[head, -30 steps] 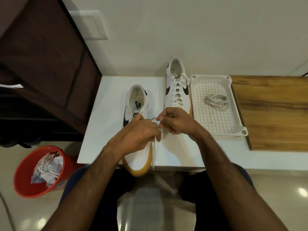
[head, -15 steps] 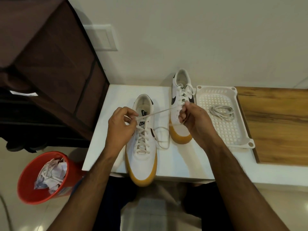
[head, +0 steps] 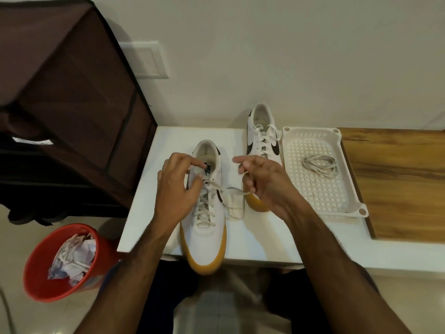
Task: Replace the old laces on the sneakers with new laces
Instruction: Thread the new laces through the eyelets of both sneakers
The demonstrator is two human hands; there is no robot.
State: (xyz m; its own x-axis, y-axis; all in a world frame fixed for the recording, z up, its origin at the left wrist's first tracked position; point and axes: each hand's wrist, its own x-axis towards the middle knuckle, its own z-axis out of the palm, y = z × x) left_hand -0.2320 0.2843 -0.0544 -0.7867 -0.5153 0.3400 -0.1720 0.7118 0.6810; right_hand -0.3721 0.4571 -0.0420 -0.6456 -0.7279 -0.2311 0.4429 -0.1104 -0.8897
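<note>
Two white sneakers with black swooshes and tan soles stand on the white table (head: pixel 144 208). The near sneaker (head: pixel 207 227) is laced with a white lace (head: pixel 234 189), whose loose ends loop onto the table to its right. My left hand (head: pixel 177 189) hovers over its tongue, fingers curled, pinching one lace end. My right hand (head: pixel 265 182) sits right of the shoe and pinches the other end, which runs slack to its fingers. The far sneaker (head: pixel 262 141) is laced and partly hidden behind my right hand. A coiled lace bundle (head: pixel 320 166) lies in the tray.
A white perforated tray (head: pixel 346 210) stands right of the sneakers, next to a wooden board (head: pixel 397 184). A brown fabric cabinet (head: pixel 72 92) stands to the left. A red bin (head: pixel 43 268) with crumpled paper sits on the floor at lower left.
One second ago both hands were bunched at the near sneaker's eyelets; then they pulled the lace ends apart and taut. Now the hands have come closer and the lace hangs slack.
</note>
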